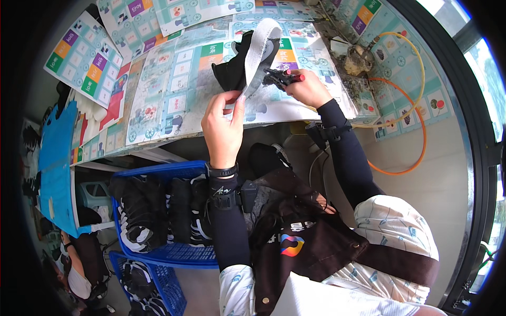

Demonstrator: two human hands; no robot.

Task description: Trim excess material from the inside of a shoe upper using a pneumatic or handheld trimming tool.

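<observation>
My left hand (223,129) pinches the lower end of a broad white band (258,47) between thumb and fingers. The band arches up and loops over at its top, along a black piece (232,69) that looks like a shoe upper. My right hand (312,90) is closed around a small, dark, dirty tool with red ends (279,79); its exact kind is unclear. The tool's dark tip points left, close to the band. Whether it touches the band cannot be told. Both hands are over the near part of the worktable (153,129).
Printed sheets (87,60) cover the table and wall. A grimy metal fitting (359,59) with a yellow hose (423,73) and an orange hose (423,131) sits at the right. Blue baskets (184,256) of black shoes stand below left. Another person's arm (78,258) shows far left.
</observation>
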